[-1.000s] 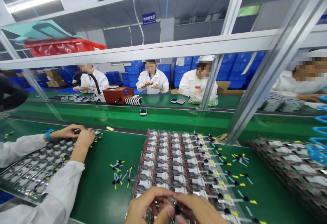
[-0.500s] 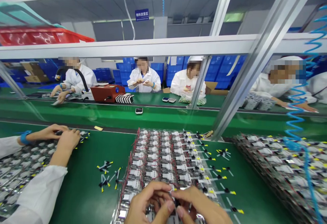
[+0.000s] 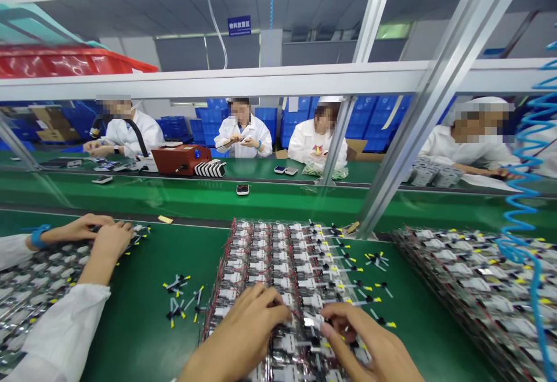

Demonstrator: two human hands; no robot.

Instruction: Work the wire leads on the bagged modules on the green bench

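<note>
Below me lies a clear plastic tray filled with rows of small white electronic modules with red wires. My left hand rests over its near middle part, fingers curled down onto the modules; what they hold, if anything, is hidden. My right hand is at the tray's right side, thumb and index finger closed around the end of a white module near its black part. Along the right edge, thin pale strips with black pieces and yellow tips stick out over the green table.
Loose strips with yellow tips lie left and right of the tray. Another full tray stack stands right, near a blue coiled hose. At left, a co-worker's hands work over another tray. A metal post rises ahead.
My hands were close together over the tray's near part; now they are apart, the left flatter and the right further up the right side. The view has shifted slightly.
</note>
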